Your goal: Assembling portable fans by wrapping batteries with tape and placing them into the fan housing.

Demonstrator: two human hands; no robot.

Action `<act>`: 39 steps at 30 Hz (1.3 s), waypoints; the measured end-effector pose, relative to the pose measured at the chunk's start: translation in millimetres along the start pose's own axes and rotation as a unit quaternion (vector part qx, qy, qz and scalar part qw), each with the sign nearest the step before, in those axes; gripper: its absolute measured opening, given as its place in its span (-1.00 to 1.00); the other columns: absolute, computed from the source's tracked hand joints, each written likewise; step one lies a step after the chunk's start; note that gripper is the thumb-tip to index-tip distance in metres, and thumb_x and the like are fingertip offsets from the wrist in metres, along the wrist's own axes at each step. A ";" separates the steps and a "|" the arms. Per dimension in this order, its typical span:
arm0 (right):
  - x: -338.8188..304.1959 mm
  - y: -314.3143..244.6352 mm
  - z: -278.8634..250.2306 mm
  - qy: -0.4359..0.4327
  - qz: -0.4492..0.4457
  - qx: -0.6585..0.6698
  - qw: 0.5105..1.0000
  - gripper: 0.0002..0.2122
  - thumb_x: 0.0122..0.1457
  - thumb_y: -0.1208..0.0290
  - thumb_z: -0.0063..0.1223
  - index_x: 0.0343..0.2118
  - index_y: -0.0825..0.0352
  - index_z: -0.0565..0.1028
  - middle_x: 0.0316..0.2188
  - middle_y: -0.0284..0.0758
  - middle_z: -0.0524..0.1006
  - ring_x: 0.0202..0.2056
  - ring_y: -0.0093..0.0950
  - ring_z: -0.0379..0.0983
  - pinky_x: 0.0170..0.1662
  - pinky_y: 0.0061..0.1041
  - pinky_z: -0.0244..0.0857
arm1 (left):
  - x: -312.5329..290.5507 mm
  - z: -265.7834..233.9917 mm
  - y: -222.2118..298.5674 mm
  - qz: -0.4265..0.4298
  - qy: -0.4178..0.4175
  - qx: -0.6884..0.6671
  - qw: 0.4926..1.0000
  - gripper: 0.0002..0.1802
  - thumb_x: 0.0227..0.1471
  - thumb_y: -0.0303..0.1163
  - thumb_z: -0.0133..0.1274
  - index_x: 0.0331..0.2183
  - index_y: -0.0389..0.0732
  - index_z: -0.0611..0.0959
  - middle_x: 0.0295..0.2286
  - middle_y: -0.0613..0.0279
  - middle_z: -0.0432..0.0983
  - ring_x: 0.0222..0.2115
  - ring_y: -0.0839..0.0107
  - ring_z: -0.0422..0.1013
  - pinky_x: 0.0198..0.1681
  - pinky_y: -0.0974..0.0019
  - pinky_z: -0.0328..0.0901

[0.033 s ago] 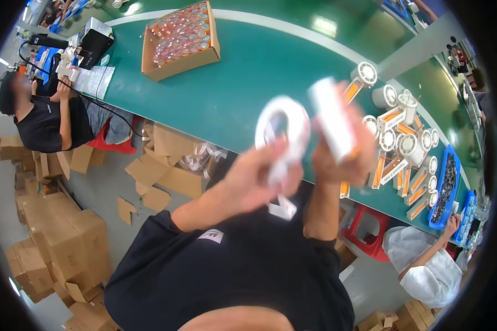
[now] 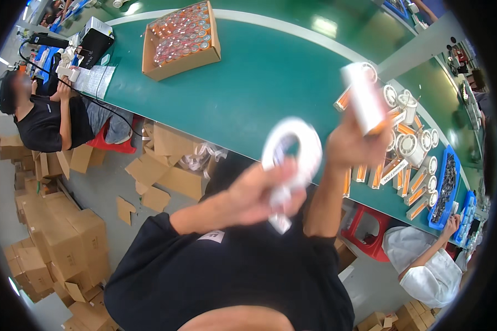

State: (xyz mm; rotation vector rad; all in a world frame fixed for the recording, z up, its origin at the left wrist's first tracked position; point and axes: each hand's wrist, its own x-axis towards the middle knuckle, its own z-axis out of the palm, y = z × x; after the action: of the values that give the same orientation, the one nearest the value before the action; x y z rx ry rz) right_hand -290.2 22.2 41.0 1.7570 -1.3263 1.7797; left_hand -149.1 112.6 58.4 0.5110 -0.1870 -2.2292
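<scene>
My left hand [image 2: 262, 190] is closed on a white ring-shaped roll [image 2: 312, 148], which looks like a roll of tape or labels; a short loose white piece [image 2: 280, 223] hangs below it. In my right hand [image 2: 350, 144], fingers wrapped round it, is a slim white box-shaped piece [image 2: 364, 102] with an orange end, blurred by motion. It is raised over the table's right part, apart from the roll. Just beyond it stand and lie several white-and-orange pieces with round, spoked white ends [image 2: 407, 146], partly hidden by the hand.
The green table [image 2: 259, 66] bears a cardboard box [image 2: 182, 69] packed with orange round-topped pieces. A blue tray [image 2: 447, 187] of small dark parts lies at right. One co-worker [image 2: 52, 118] sits left, another [image 2: 425, 265] right. Cartons [image 2: 66, 237] and a red stool [image 2: 367, 231] are below.
My right hand has moved right and slightly up with the white box-shaped piece. The left hand and roll have shifted a little right and down.
</scene>
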 end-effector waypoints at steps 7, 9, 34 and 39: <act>-9.2 19.3 9.9 0.012 0.434 0.669 0.603 -0.49 0.14 0.29 0.11 0.09 0.41 0.23 -0.17 -0.09 0.50 -0.17 -0.28 0.50 -0.17 -0.37 0.50 | 14.2 -32.5 31.6 0.277 0.038 0.230 0.932 -0.70 0.06 -0.17 0.12 -0.48 -0.16 0.46 -0.59 0.23 0.43 -0.64 0.55 0.34 -0.66 0.51 0.15; -15.9 12.3 5.8 0.011 0.460 0.676 0.576 -0.48 0.13 0.25 0.12 0.08 0.39 0.23 -0.17 -0.09 0.50 -0.17 -0.27 0.51 -0.19 -0.38 0.50 | 19.3 -28.5 31.7 0.291 0.051 0.260 0.919 -0.71 0.04 -0.19 0.14 -0.47 -0.17 0.46 -0.58 0.25 0.45 -0.64 0.57 0.35 -0.65 0.53 0.16; 32.3 20.0 -26.6 -0.601 0.210 0.469 0.612 -0.51 -0.06 0.54 0.29 -0.03 0.55 0.39 -0.41 -0.37 0.50 -0.44 -0.67 0.37 -0.23 -0.62 0.30 | 0.9 -9.2 113.2 0.074 -0.024 0.611 0.788 -0.54 0.05 -0.09 0.09 -0.31 -0.38 0.62 -0.47 0.22 0.56 -0.45 0.55 0.42 -0.38 0.43 0.33; 20.8 16.5 -40.4 -0.416 0.366 0.515 0.654 -0.50 -0.05 0.57 0.27 -0.01 0.52 0.38 -0.43 -0.38 0.49 -0.41 -0.67 0.40 -0.26 -0.64 0.29 | -2.7 -11.4 121.4 0.031 0.000 0.705 0.708 -0.59 -0.02 -0.14 0.15 -0.34 -0.35 0.64 -0.49 0.17 0.59 -0.48 0.50 0.46 -0.38 0.41 0.35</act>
State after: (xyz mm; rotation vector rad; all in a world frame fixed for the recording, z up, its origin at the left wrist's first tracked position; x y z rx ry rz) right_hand -331.8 36.7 60.7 3.3289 -1.5883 2.6077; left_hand -58.0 36.0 85.1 1.2217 -1.9372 -1.5918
